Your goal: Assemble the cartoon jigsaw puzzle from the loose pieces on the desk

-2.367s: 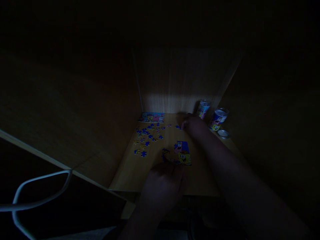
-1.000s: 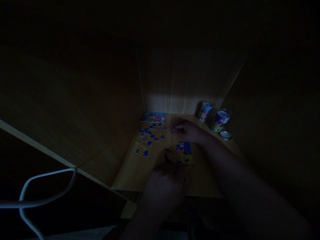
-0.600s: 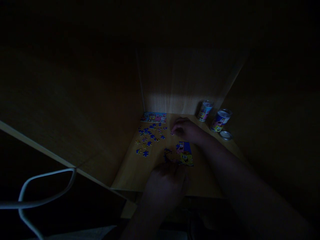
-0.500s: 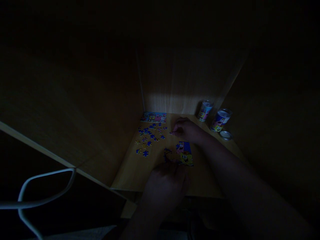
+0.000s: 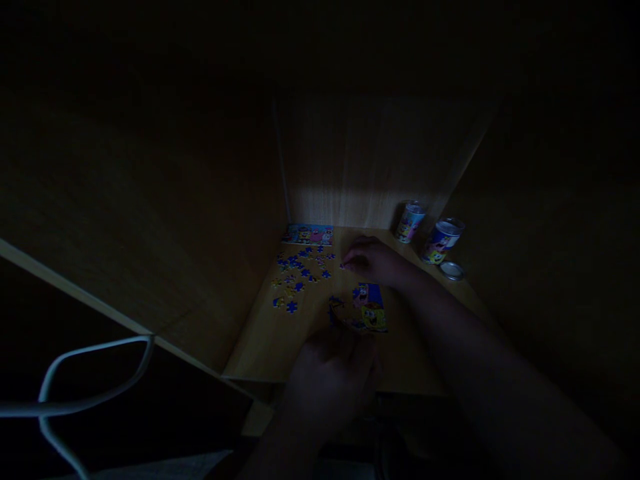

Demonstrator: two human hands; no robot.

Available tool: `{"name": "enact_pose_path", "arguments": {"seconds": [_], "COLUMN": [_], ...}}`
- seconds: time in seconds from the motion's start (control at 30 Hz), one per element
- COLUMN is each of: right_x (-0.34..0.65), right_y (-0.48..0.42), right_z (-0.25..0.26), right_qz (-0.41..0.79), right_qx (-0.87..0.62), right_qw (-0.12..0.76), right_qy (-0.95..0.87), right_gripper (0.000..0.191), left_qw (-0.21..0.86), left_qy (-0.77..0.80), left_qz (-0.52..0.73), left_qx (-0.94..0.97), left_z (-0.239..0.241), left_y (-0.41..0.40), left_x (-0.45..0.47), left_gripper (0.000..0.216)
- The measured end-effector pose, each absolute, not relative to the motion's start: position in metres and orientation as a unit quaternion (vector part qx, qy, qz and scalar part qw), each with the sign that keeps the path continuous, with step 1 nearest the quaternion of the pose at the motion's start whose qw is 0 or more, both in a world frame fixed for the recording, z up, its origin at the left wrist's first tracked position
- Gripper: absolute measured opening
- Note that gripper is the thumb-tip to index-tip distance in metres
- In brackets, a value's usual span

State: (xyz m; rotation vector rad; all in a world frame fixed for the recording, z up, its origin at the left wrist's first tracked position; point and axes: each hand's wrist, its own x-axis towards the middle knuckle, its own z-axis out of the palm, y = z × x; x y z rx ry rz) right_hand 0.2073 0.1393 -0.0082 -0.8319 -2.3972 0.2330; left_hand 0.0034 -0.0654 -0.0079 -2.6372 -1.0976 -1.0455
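Note:
The scene is very dark. My right hand (image 5: 373,259) reaches across the wooden desk (image 5: 273,337), its fingers pinched together at a small puzzle piece (image 5: 343,267) beside the loose blue pieces (image 5: 297,270). My left hand (image 5: 330,380) rests at the desk's near edge, fingers curled, touching the lower edge of a partly built cartoon puzzle (image 5: 364,310). Whether the left hand holds a piece is hidden in shadow.
A finished puzzle strip or picture card (image 5: 307,235) lies against the back panel. Two small cartoon-printed cans (image 5: 409,221) (image 5: 440,240) stand at the back right, a round lid (image 5: 451,270) beside them. Wooden side walls enclose the desk. A white cable (image 5: 90,373) loops at lower left.
My right hand moved left from beside the cans to the loose pieces and pinched there. My left hand stayed at the near edge of the puzzle.

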Motion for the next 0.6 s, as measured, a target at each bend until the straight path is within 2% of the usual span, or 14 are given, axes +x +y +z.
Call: {"name": "enact_pose_path", "arguments": {"seconds": [0.3,0.6], "right_x": [0.2083,0.2098], "right_y": [0.1412,0.1429], "right_z": [-0.0089,-0.013], "right_qz": [0.121,0.122], "right_qx": [-0.323,-0.321], "right_qw": [0.289,0.286], "right_qy": [-0.893,-0.895], "right_gripper": [0.001,0.007], "left_qw": [0.04,0.069], "left_qy": [-0.327,-0.286], "left_qz": [-0.378,-0.402], "left_qx": [-0.865,-0.867], "left_z": [-0.0068,-0.0056], "left_y": [-0.0684,-0.0736], "left_x": [0.0016,0.0004], "left_gripper": [0.012,0.012]}}
